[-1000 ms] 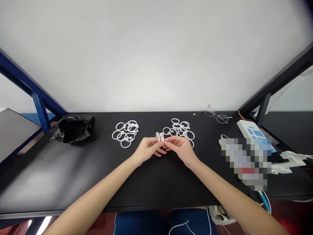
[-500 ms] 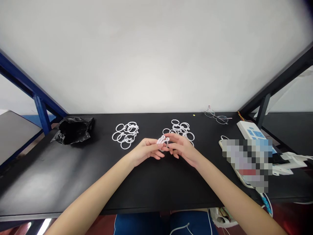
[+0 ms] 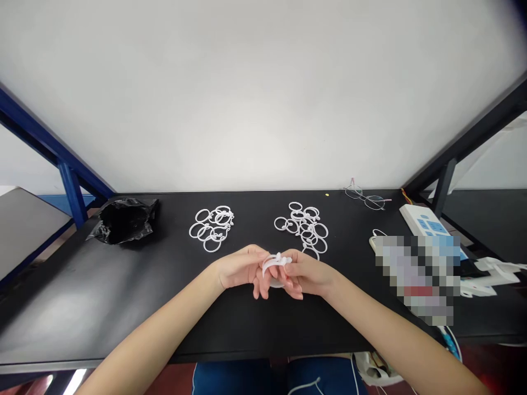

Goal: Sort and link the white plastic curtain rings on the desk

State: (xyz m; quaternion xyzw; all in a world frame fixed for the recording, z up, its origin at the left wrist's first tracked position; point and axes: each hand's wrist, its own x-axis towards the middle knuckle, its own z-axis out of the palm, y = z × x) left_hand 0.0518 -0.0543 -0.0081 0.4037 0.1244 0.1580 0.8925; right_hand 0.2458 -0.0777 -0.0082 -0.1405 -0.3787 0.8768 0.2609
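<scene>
Between my two hands I hold a small stack of white plastic curtain rings [image 3: 276, 261], seen nearly edge-on with their small eyelets at the top. My left hand [image 3: 242, 267] pinches the stack from the left, thumb on top and fingers underneath. From the other side, my right hand [image 3: 312, 272] grips it near the eyelets. Fingers cover part of the rings, so their number cannot be made out. Beyond my right hand lies a loose pile of similar rings [image 3: 307, 224]. Another loose pile of rings [image 3: 217, 226] lies to the left, beyond my left hand.
An open black plastic bag [image 3: 142, 229] rests at the left of the black table [image 3: 173, 340]. Eyeglasses [image 3: 374, 202] lie at the back right. A blurred phone [image 3: 415, 280] and a white power strip [image 3: 424, 222] with cables are on the right.
Both hands have come nearer to me with the rings, uncovering more of the right pile. The held rings have tipped over to lie flatter, their eyelets now pointing more to the right.
</scene>
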